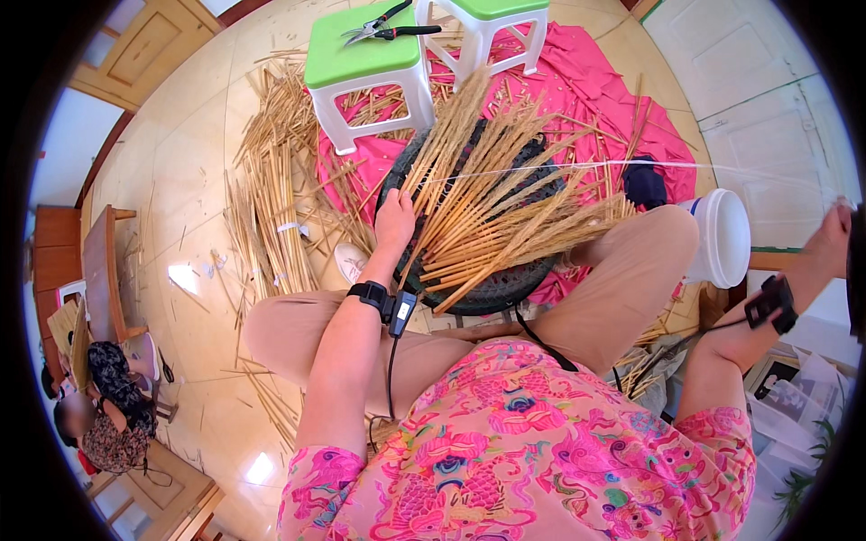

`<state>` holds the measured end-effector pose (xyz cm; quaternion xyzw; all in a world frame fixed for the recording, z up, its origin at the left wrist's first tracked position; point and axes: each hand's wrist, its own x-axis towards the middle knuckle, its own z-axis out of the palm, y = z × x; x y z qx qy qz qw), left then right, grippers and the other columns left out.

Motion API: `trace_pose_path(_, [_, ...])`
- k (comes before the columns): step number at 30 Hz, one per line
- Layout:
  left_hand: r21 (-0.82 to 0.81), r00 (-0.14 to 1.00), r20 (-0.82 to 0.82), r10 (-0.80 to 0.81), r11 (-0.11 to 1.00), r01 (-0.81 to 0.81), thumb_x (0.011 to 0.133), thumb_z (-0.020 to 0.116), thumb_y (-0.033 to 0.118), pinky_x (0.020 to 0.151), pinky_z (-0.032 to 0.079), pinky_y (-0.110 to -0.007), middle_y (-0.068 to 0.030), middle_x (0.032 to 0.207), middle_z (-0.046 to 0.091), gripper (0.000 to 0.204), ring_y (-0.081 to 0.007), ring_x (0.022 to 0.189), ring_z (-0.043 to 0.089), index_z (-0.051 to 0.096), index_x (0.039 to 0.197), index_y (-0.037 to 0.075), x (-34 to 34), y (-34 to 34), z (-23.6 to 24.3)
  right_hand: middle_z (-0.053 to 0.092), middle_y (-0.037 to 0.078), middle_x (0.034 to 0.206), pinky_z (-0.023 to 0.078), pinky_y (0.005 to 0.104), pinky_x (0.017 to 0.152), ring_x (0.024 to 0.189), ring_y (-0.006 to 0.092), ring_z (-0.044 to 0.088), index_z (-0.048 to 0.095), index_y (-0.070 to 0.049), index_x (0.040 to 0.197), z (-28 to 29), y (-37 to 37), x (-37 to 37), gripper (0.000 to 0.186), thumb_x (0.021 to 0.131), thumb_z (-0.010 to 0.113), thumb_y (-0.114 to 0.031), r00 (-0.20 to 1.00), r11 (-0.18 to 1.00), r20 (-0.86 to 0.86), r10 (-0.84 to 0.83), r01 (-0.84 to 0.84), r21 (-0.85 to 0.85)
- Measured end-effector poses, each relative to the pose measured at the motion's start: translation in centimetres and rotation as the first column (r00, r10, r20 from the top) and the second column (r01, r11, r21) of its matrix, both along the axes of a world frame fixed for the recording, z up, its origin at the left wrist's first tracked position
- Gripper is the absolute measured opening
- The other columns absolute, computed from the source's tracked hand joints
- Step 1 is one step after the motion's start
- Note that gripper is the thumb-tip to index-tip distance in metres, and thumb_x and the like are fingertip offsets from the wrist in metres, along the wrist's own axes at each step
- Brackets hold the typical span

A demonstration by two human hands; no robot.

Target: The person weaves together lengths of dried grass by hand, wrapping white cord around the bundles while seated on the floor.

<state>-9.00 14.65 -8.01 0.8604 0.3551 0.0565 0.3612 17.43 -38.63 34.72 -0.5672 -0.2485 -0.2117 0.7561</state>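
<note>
My left hand [395, 219] is closed at the left edge of a round black basket [492, 305], gripping dried grass stalks whose feathery tops point up and away. Across the basket, more loose grass stalks [514, 198] lie fanned out, with their seed heads to the upper right. A thin white string [622, 163] runs taut from the stalks near my left hand to the far right. There, my right hand [834, 236] is raised at the picture's edge with its fingers closed on the string; part of that hand is cut off.
Beyond the basket stand two green-topped white stools [365, 54], one bearing pruning shears [383, 32]. Pink cloth [577, 81] and piles of cut stalks [280, 189] cover the floor. A white bucket [722, 236] is beside my right knee. Another person [117, 424] sits far left.
</note>
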Motion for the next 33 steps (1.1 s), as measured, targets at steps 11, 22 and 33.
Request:
trace_pose_path(11, [-0.336,0.989,0.150,0.013,0.941,0.038,0.090,0.051,0.033,0.069,0.045,-0.037,-0.0162,0.074,0.061,0.036,-0.0267,0.072,0.060,0.060,0.090,-0.001,0.0,0.0,1.5,0.050,0.009,0.097,0.043,0.0281,0.079,0.089,0.0164,0.049,0.052,-0.003,0.108,-21.1,23.3,-5.9,0.019,0.090,0.046,-0.003,0.910,0.218,-0.307,0.280,-0.372,-0.902])
trace_pose_path(22, [-0.445,0.984,0.134,0.115,0.894,-0.044,0.095,0.049,0.030,0.065,0.045,-0.034,-0.0119,0.072,0.060,0.031,-0.0226,0.067,0.057,0.058,0.089,0.000,0.0,-1.0,2.9,0.060,0.004,0.066,0.045,0.0260,0.052,0.057,0.0112,0.062,0.053,-0.001,0.096,-32.1,36.6,-12.8,0.011,0.094,0.054,-0.012,0.556,0.153,-0.716,0.423,-0.822,-0.548])
trace_pose_path(33, [-0.299,0.976,0.215,0.037,0.954,0.030,0.097,0.044,0.026,0.066,0.044,-0.041,-0.0183,0.074,0.058,0.030,-0.0314,0.069,0.057,0.054,0.090,-0.001,0.5,-1.4,3.2,0.057,0.007,0.057,0.046,0.0322,0.048,0.051,0.0167,0.059,0.047,-0.002,0.100,-34.8,38.1,-12.8,0.012,0.096,0.049,-0.014,0.760,0.125,-0.545,0.354,-0.616,-0.778])
